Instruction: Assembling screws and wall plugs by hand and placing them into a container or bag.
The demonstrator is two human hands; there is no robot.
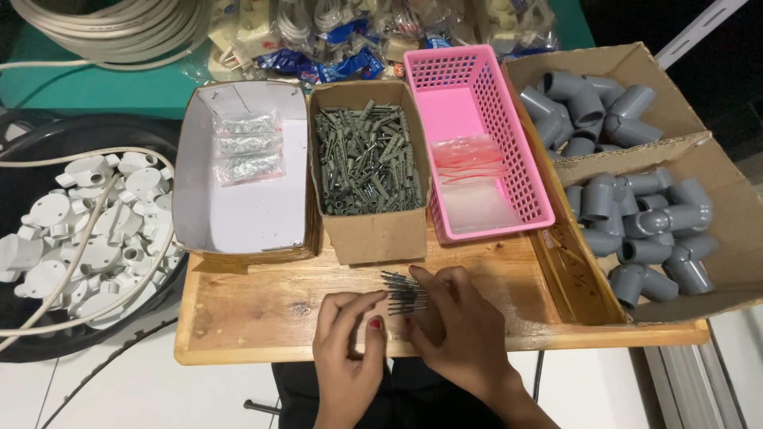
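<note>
- Hands at lower centre: left hand [350, 338] and right hand [453, 326], fingers loosely spread, touch dark screws [401, 292] on the desk [254, 306].
- Box of plugs [367, 163] sits above them.

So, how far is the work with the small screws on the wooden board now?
Done: three filled small bags lie in the white box. In hand: the left hand and right hand gather a small pile of dark screws on the wooden board. Left: empty clear bags wait in the pink basket, and the box of grey plugs is full.
</note>
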